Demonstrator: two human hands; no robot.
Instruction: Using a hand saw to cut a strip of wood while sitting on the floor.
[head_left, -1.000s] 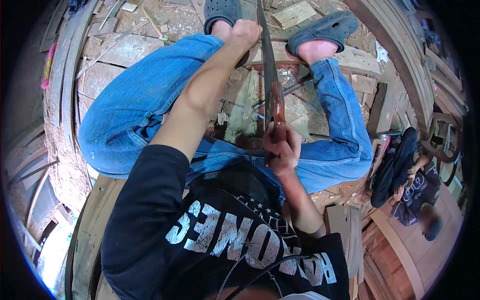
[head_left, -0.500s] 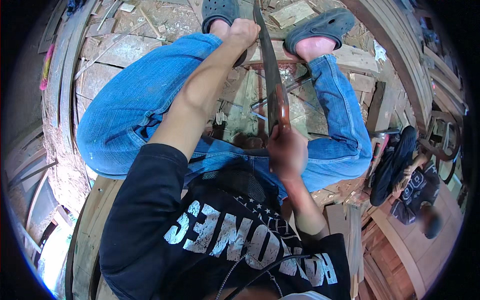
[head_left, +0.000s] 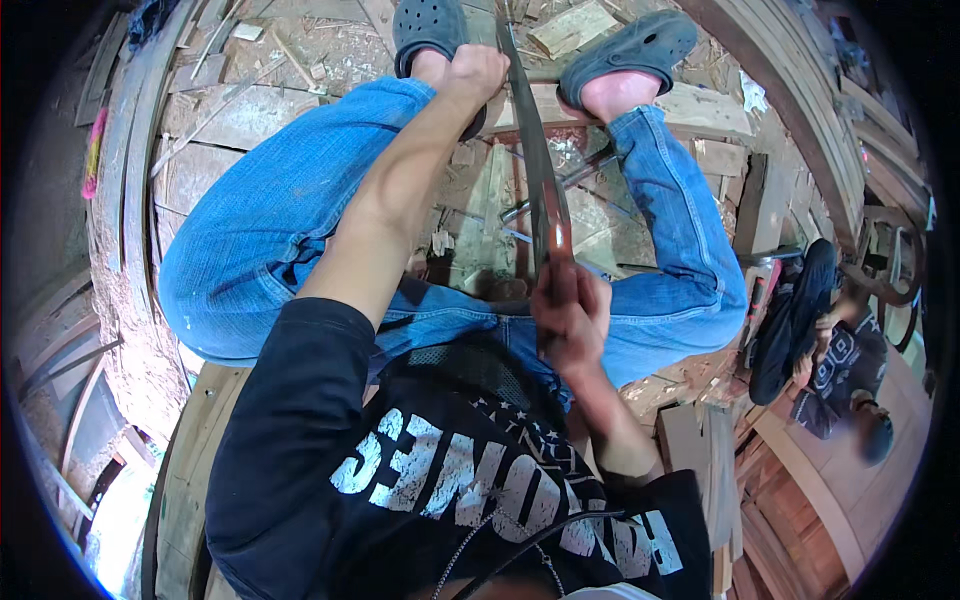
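Gripping the near end of a long dark metal saw blade (head_left: 540, 190), the right hand (head_left: 570, 315) sits close to the body, fingers wrapped tight around what looks like the handle, just above the lap; the hand is a bit blurred. Black printed T-shirt (head_left: 440, 480) fills the lower frame. Blade runs from that hand straight away from the person, between the knees, up toward the feet. Blue denim jeans (head_left: 270, 200) on both bent legs, knees spread left and right of the blade. Under the blade, pale rough wooden pieces (head_left: 490, 220) and thin metal rods lie on the littered floor between the legs. Left arm stretches far forward, left hand (head_left: 475, 75) closed into a fist next to the blade's far part, right by the left foot; cannot tell exactly what it clamps. Grey perforated rubber clogs (head_left: 640, 45) on both feet, planted on a pale wooden plank (head_left: 700, 105) at the top. Wood scraps and shavings all around. Far right, another person in a dark patterned top (head_left: 840, 370) crouches among curved wooden frames.
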